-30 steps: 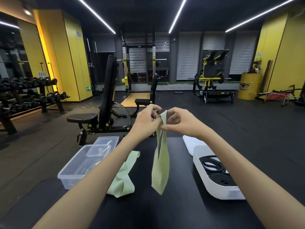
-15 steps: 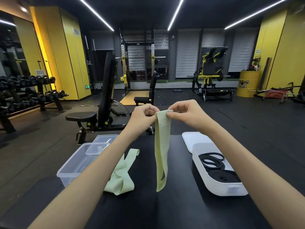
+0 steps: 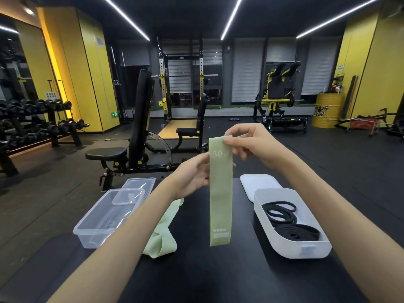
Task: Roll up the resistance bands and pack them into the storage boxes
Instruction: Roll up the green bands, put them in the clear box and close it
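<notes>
One green band (image 3: 219,193) hung above the desk (image 3: 218,278), right hand (image 3: 251,147) pinching its top, left hand (image 3: 192,176) gripping its side.

Dim overall. Light is supplied by three white ceiling strips (image 3: 125,18) converging toward the upper centre. A warm glow is recorded on the yellow panels (image 3: 63,68) at upper left. Glare streaks are noted on the clear box (image 3: 87,237) at lower left. A soft shadow is cast beside the white box (image 3: 290,248). Straight lines are bowed near the frame edges. Print on the green band (image 3: 220,193) at centre is resolved sharply.
</notes>
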Demonstrator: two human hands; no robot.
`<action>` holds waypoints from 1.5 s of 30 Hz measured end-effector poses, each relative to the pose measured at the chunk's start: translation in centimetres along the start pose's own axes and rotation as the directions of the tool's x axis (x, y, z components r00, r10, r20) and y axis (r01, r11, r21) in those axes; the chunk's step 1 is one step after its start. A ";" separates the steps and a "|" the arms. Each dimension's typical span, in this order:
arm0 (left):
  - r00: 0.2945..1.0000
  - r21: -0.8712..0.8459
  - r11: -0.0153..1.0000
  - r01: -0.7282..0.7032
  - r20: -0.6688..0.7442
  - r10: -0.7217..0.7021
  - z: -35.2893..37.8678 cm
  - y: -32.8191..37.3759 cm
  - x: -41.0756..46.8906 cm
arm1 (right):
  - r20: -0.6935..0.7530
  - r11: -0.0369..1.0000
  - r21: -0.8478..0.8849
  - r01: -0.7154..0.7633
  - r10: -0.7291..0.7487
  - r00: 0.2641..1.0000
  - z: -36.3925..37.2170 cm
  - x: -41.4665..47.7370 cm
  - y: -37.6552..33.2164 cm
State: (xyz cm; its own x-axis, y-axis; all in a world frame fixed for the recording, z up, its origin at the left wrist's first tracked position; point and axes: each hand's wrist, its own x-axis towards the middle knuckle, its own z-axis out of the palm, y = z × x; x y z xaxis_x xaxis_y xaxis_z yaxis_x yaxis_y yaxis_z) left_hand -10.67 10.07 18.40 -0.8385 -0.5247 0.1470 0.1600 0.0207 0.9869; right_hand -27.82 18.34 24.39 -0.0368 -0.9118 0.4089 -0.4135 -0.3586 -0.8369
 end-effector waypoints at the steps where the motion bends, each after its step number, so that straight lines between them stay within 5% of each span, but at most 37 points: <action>1: 1.000 0.065 0.998 -0.010 -0.003 0.010 0.2 -0.1 0.0 | 0.027 1.000 0.007 -0.008 0.008 1.000 -0.1 -0.1 -0.2; 5: 0.996 0.219 0.975 -0.036 -0.068 0.052 0.4 -0.8 0.3 | 0.143 0.996 0.027 -0.085 0.080 0.986 -0.3 -0.2 -0.8; 8: 0.980 0.348 0.934 -0.082 -0.143 0.139 0.3 -1.5 0.5 | 0.188 0.989 -0.140 -0.039 0.065 0.980 -0.5 -0.2 -1.0; 12: 0.985 0.299 0.951 -0.073 -0.130 0.116 0.1 -2.6 0.0 | 0.225 0.944 -0.330 -0.008 0.087 0.971 -0.7 0.4 -1.4; 28: 0.987 0.178 0.976 0.127 -0.123 -0.106 -0.1 -12.6 -0.3 | -0.142 0.916 -0.399 -0.047 -0.011 0.990 0.4 5.5 6.4; 37: 0.953 0.115 0.960 0.255 -0.196 -0.230 -1.5 -18.5 -0.2 | -0.342 0.908 -0.353 -0.227 0.101 0.934 2.3 9.6 17.3; 45: 0.888 0.466 0.762 0.450 -0.326 -0.324 -2.7 -21.9 1.2 | -0.283 0.858 -0.371 -0.355 0.260 0.923 6.6 10.0 27.5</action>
State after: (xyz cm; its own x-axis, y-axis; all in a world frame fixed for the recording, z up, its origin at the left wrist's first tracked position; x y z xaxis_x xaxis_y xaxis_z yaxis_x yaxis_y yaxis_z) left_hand -13.79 6.70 -3.20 -0.6265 -0.7502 -0.2114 -0.4980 0.1767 0.8490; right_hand -33.58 -1.95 3.07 -0.3991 -0.8783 0.2633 -0.6794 0.0904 -0.7282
